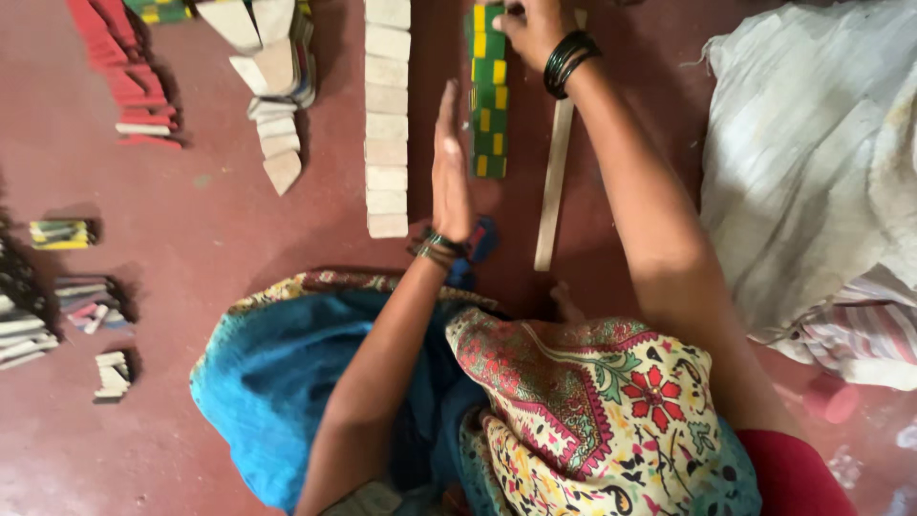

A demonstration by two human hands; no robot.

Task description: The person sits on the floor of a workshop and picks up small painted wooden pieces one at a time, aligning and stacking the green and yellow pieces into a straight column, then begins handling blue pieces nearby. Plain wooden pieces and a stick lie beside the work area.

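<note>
Hands (449, 162) w/ green-yellow blocks (489, 96) on red floor (210, 229).

The left hand (449, 167) stands on its edge in a thin lane of bare red floor (210, 229). A long row of pale blocks (387, 115) walls the lane on one side. A row of green and yellow blocks (489, 96) walls the other side. The right hand (531, 29) sits on the far end of that green row. A long wooden stick (554, 182) lies just past it, with a thin strip of floor between. A big white sack (812, 162) blocks the right side. Leaning pale blocks (272, 86) and red blocks (119, 67) stand further left, with open floor between them and below them. Small piles (86, 301) crowd the left edge
</note>
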